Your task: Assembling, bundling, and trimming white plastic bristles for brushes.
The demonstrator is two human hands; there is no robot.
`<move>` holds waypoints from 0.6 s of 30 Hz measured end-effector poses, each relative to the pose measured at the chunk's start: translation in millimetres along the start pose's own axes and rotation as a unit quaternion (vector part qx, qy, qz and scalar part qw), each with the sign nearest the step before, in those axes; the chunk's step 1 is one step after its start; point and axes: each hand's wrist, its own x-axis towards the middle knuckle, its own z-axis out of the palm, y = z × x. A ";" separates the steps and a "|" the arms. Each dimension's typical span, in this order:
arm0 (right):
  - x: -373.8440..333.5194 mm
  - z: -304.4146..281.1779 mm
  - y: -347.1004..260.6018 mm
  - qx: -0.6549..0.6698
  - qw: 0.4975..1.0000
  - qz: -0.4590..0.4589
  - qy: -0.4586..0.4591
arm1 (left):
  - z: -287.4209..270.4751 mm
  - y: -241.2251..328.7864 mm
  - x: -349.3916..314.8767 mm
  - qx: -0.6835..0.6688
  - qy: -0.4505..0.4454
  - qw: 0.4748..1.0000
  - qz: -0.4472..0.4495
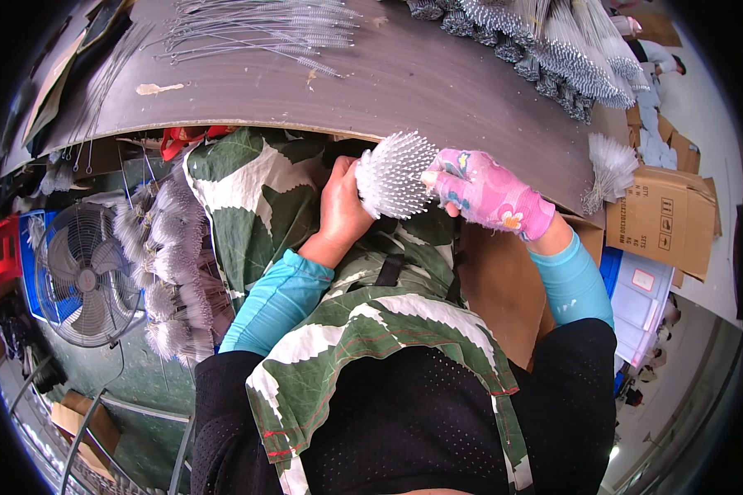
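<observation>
A bundle of thin white-bristled wire brushes (396, 176) stands over my lap at the table's front edge, its many tips fanned toward the right. My left hand (344, 200), bare, is closed around the bundle's left side. On my right hand (487, 191) is a pink flowered glove with bare fingertips. Its thumb and fingers are pinched together right at the bundle's right edge. Whatever lies between those fingertips is too small to make out.
Loose wire brushes (256, 33) lie across the table (223, 87); stacked bundles (545, 49) fill its far right. One small bundle (609, 172) sits at the right edge by a cardboard box (664, 219). To the left are a fan (88, 276) and hanging brush bundles (169, 264).
</observation>
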 end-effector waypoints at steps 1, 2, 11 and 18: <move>1.0 0.8 1.6 0.000 1.000 -0.004 0.007 | 0.0 0.4 0.4 -0.001 0.000 1.000 0.000; 1.6 1.2 2.3 -0.001 1.000 -0.008 0.013 | 0.1 0.7 0.8 0.006 0.000 1.000 0.005; 1.0 -3.4 0.4 -0.023 1.000 -0.013 0.013 | -3.7 8.7 1.7 0.003 0.000 1.000 -0.016; 4.4 -1.2 0.2 -0.046 0.999 -0.004 0.014 | -3.4 10.0 0.9 -0.013 0.019 0.999 -0.026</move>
